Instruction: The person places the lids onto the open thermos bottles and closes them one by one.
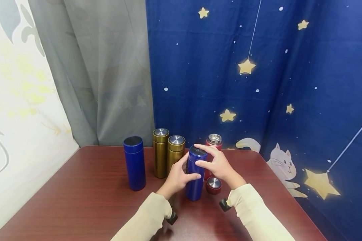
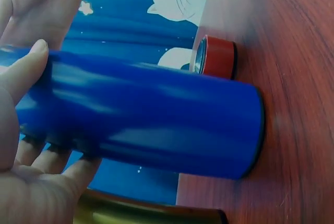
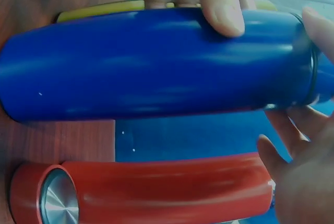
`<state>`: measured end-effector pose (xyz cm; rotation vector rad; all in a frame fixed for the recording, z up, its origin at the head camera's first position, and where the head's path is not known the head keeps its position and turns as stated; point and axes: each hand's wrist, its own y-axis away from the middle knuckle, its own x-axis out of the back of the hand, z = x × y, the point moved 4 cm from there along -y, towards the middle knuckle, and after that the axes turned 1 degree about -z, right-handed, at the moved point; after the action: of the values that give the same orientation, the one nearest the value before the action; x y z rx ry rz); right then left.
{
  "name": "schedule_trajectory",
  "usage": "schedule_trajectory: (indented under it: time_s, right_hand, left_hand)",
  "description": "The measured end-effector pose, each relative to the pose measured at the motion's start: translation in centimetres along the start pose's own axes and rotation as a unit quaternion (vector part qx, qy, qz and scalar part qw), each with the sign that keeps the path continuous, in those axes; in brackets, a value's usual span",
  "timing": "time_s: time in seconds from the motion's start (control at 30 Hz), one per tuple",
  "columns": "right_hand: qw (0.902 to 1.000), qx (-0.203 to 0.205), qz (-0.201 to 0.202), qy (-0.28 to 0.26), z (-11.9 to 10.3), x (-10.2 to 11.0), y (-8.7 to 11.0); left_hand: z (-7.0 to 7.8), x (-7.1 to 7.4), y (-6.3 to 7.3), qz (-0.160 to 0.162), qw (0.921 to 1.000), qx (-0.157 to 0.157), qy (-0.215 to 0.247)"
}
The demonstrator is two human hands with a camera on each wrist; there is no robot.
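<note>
Head view showed the blue flask [image 1: 195, 177] standing on the desk [image 1: 87, 204], just before the red flask [image 1: 214, 142], the left hand [image 1: 178, 175] wrapped round its body and the right hand [image 1: 218, 164] pinching its lid [image 1: 197, 151]. Holding the body firm while turning the lid squarely looked wisest. The lid's seam was blurred, so how far it sat on was unclear.

Left hand [image 1: 178, 175] grip curled sideways, right hand [image 1: 216, 164] fingers arched atop
</note>
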<state>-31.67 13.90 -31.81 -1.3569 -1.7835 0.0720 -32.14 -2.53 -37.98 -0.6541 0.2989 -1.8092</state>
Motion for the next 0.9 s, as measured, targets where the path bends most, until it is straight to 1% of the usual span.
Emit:
schedule_trajectory:
  time_s: [0.1, 0.17, 0.23, 0.37, 0.43, 0.57, 0.77, 0.83, 0.9]
  right_hand:
    - [0.9993, 0.002, 0.033, 0.015, -0.2, -0.1, 0.0]
    - [0.9980, 0.003, 0.055, 0.031, -0.3, -0.2, 0.0]
    - [0.9958, 0.003, 0.075, 0.053, -0.4, -0.4, 0.0]
    - [0.9899, -0.002, 0.111, 0.088, -0.8, -0.6, 0.1]
    - [0.9860, -0.006, 0.132, 0.103, -1.0, -0.7, 0.2]
    - [0.9767, -0.010, 0.172, 0.127, -1.4, -1.0, 0.4]
    - [0.9641, -0.015, 0.217, 0.153, -1.8, -1.7, 0.7]
    - [0.9605, -0.013, 0.228, 0.159, -1.9, -1.9, 0.8]
    - [0.9577, -0.008, 0.235, 0.166, -2.0, -2.0, 0.8]
  left_hand:
    - [0.1, -0.2, 0.1, 0.015, 0.9999, -0.003, -0.003]
    - [0.1, -0.3, 0.1, 0.026, 0.9996, 0.001, -0.006]
    - [0.2, -0.5, 0.1, 0.040, 0.9992, -0.001, -0.009]
    - [0.4, -0.8, 0.3, 0.073, 0.9966, 0.000, -0.039]
    - [0.5, -1.0, 0.4, 0.089, 0.9943, 0.003, -0.060]
    - [0.7, -1.4, 0.6, 0.118, 0.9883, -0.005, -0.097]
    - [1.0, -1.9, 0.8, 0.166, 0.9751, -0.007, -0.147]
    - [1.1, -2.0, 0.8, 0.175, 0.9718, -0.005, -0.158]
    - [1.1, -2.0, 0.9, 0.177, 0.9709, -0.004, -0.161]
